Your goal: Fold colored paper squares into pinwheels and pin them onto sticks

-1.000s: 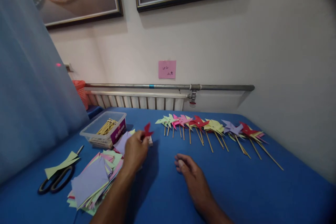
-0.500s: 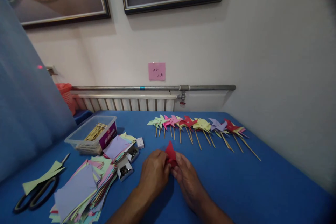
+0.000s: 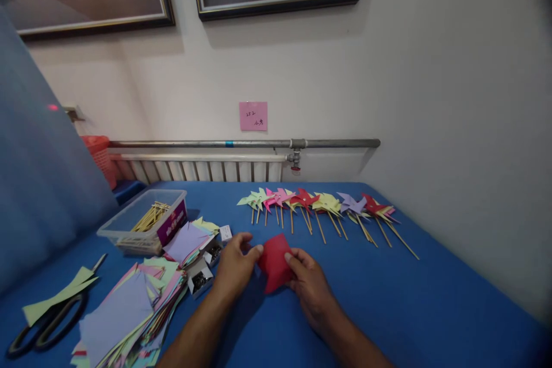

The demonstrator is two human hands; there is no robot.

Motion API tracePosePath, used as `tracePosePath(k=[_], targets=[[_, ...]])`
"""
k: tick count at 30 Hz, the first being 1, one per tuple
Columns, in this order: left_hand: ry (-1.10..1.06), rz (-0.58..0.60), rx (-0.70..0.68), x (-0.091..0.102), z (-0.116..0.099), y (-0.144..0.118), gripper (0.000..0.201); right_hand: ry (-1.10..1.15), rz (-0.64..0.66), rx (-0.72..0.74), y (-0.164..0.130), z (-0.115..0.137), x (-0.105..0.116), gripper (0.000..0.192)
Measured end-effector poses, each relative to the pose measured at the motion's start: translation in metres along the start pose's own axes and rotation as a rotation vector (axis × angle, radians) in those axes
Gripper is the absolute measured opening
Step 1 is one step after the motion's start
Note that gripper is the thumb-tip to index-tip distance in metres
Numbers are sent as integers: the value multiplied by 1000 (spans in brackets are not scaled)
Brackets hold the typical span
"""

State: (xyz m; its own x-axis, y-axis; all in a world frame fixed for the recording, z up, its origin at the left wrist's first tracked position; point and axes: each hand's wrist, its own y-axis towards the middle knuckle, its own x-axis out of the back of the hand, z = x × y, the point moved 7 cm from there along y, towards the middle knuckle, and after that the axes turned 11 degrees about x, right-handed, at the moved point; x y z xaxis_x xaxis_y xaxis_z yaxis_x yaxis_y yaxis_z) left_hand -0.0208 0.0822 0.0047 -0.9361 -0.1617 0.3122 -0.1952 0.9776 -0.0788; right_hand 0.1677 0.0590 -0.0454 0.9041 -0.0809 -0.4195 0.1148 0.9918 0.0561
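A red sheet of paper (image 3: 275, 263), opened out with creases, is held up above the blue tabletop. My right hand (image 3: 311, 284) pinches its right edge, thumb in front and fingers partly hidden behind. At the left edge, the thumb of my left hand (image 3: 237, 264) meets or nearly meets the paper, while its index finger stands apart from the thumb. To the left of that hand are small open boxes of dark metal pieces (image 3: 200, 281) and a stack of coloured paper (image 3: 118, 313).
Finished paper pinwheels (image 3: 304, 200) on sticks lie in a row at the back. A clear plastic box (image 3: 142, 224) of wooden sticks stands at the left. Scissors (image 3: 56, 322) lie at the front left, green paper on them. Pipes (image 3: 259, 143) run along the wall.
The red paper has gone from folded between both hands to opened out flat. My left hand has moved left and loosened; my right hand grips the paper's right edge.
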Motion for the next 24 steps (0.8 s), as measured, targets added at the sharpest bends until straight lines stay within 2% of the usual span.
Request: tracePosePath(k=[3,6,9,14,19,24], targets=[[-258,179,160,-11,17,9,47,-3,52,-10,-3,4,-6,51],[-389,343,203,-19,23,10,54,-67,83,19,0,5,-6,51],[-421,444,215,-22,25,8,47,-124,97,71,7,7,-3,52],[-455,425,239,-18,22,7,40,-85,50,43,8,7,2,53],[-488,400,284,-17,14,3,40,98,-20,8,1,14,1,55],[-493,399,313,-22,14,-1,39,240,60,-5,-4,23,-13,47]])
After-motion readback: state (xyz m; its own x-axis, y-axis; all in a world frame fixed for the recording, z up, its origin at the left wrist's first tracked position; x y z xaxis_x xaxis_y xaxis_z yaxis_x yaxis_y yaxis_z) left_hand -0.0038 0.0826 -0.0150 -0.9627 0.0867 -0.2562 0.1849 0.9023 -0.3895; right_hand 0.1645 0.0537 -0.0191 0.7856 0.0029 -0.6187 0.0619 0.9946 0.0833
